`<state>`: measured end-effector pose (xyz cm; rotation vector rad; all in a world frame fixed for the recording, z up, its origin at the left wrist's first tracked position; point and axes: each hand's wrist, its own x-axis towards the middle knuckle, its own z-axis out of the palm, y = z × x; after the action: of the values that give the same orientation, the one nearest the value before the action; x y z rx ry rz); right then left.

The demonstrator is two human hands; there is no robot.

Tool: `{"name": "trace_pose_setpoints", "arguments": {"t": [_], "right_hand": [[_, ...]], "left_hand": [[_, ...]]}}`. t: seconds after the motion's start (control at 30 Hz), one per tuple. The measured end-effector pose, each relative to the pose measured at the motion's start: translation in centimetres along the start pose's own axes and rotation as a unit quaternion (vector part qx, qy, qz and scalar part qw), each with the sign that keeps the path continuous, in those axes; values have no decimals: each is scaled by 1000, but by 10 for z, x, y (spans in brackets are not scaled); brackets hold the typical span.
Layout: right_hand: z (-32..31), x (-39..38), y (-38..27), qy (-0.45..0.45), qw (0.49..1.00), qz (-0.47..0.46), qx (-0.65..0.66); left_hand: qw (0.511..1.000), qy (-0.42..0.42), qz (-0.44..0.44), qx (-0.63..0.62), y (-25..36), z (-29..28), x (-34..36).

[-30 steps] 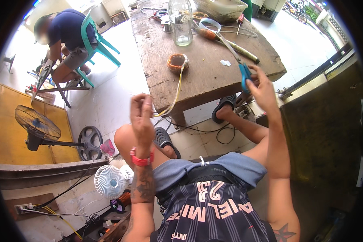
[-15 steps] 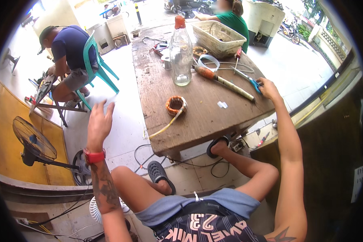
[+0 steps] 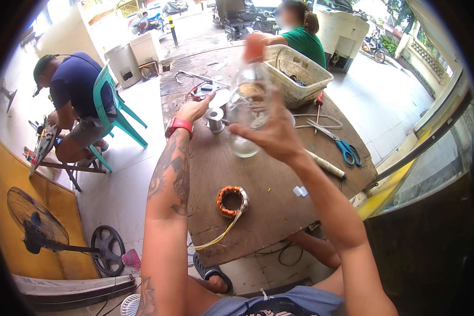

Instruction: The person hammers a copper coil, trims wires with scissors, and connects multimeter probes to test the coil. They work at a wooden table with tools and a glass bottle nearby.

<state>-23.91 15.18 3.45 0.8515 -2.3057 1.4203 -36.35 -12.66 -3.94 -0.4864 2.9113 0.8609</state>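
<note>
Closest to the person's lap, on the near part of the wooden table (image 3: pixel 279 213), sits a round copper coil (image 3: pixel 232 201), with white and yellow wires (image 3: pixel 222 237) that run off toward the near edge. A bit farther, on the right side, some little white bits (image 3: pixel 300 191) lie near a long stick (image 3: pixel 326 164), and blue scissors (image 3: pixel 347 152) lie past it with their points facing away to the left. Farther up the middle, the right hand (image 3: pixel 278 129) has hold of a clear glass bottle (image 3: pixel 242 108). Its thumb is on the near side and its other fingers curl behind the glass, so they are only as far open as the bottle is fat. The bottle's long way goes up and down, with the red top (image 3: pixel 254 48) up and leaning just a little right. It is blurry, so one cannot tell if its bottom touches the wood. The left hand (image 3: pixel 195 109) is out to the left of the bottle, apart from it, so the right one is nearer. A wire spool (image 3: pixel 215 121) stands between the left wrist and the bottle. The left fingers point away, toward a tester with red wires (image 3: pixel 200 90); one cannot tell how far they bend or whether they hold anything. Past the bottle, to the right, is a dirty white basket (image 3: pixel 300 92).
</note>
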Motion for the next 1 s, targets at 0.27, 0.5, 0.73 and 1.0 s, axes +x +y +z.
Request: {"name": "trace_pose_setpoints", "arguments": {"t": [0.27,0.5,0.73,1.0], "right_hand": [[-119,-11,41,51,985,88,-136],[-109,-25,98,99,988,102,-63],[-93,-29,112,167,975,49,-139],[-113,-54,-11,323,944,-50,-30]], "left_hand": [[986,-20,-61,-153,31,20,56],[930,-37,-81,-358,56,-19,45],[815,241,508,140,102,-144,-42],[715,219,623,229,148,-278,-138]]}}
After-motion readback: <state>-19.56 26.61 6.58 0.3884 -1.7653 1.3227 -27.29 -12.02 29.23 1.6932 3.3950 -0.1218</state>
